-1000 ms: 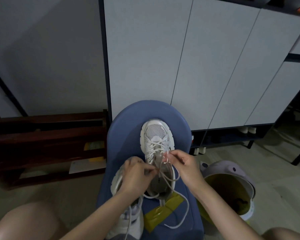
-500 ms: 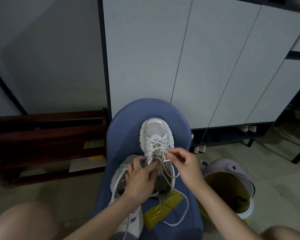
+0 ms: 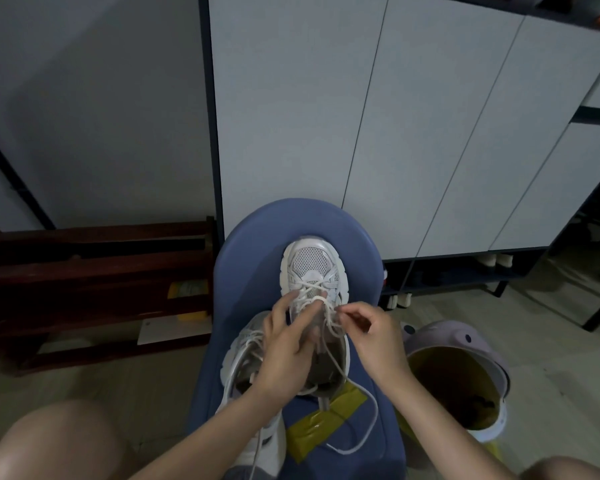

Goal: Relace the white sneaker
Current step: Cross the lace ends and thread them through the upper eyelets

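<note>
The white sneaker lies toe-away on a blue padded seat. Its white lace crosses the front eyelets, and a loose end loops down over the seat. My left hand lies on the sneaker's tongue area with straight fingers reaching to the crossed laces. My right hand pinches the lace at the sneaker's right eyelet row. A second white sneaker lies to the left, partly hidden under my left forearm.
A strip of yellow tape is stuck on the seat behind the sneaker. A lilac bin with a yellow liner stands at the right. A dark wooden rack is at the left, white cabinet doors behind. My knees show at the bottom.
My left hand let go of its pinch at the lace and slid forward, its fingers now straight over the tongue. My right hand stays pinching the lace at the right side.
</note>
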